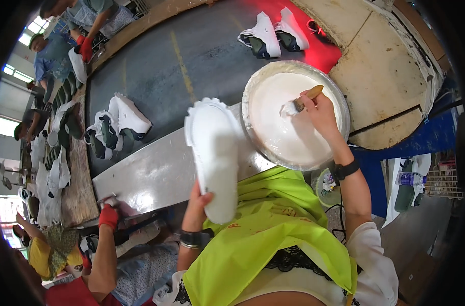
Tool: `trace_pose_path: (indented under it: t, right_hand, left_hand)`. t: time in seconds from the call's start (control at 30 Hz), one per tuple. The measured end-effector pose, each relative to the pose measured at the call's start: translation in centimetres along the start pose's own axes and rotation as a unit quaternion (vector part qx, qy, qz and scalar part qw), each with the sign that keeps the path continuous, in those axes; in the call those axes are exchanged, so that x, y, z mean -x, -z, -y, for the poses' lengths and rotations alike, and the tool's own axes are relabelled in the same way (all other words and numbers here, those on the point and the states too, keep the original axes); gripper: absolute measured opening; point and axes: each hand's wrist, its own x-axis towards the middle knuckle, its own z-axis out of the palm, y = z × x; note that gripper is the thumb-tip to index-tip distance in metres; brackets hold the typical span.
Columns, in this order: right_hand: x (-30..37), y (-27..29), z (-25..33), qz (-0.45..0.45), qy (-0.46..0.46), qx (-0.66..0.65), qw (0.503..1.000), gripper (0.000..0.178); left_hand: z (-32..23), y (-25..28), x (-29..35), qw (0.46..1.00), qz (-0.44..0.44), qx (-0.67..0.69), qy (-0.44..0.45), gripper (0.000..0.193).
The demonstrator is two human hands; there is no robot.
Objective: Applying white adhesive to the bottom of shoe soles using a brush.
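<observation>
My left hand grips the heel end of a white shoe sole, its thumb lying over the edge. The sole stands up with its scalloped toe edge pointing away from me, left of a wide round metal basin. White, glue-like liquid fills much of the basin. In my right hand is a brush with a short wooden handle, closed in my fingers. The brush's bristles are coated white and sit at or just above the liquid; I cannot tell which.
White and dark green shoe uppers rest on the dark conveyor belt at left, with another pair at the far right under red light. A worn board lies right of the basin. A co-worker's red-gloved hand is at the metal ledge.
</observation>
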Motion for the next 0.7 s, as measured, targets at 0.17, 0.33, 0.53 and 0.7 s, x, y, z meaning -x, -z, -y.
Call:
trace_pose_path:
  t: [0.17,0.33,0.53,0.7]
  right_hand:
    - [1.5,-1.3,1.7,0.015,0.016,-0.072,0.997,0.022]
    - [5.8,-4.2,9.5,0.092,0.03,-0.271,0.958,0.023]
    - [3.2,-7.9,10.0,0.09,0.026,-0.172,0.981,0.027]
    - [6.0,-5.5,9.1,0.025,0.056,0.048,0.997,0.03]
  left_hand:
    - [4.1,0.0,-0.3,0.997,0.076,0.012,-0.018,0.086]
    - [3.8,-0.8,-0.5,0.996,0.082,-0.018,-0.017,0.091]
    - [4.0,-1.1,-0.2,0.994,0.095,-0.052,-0.03,0.093]
    - [4.3,-0.4,-0.6,0.995,0.094,-0.019,-0.028,0.095]
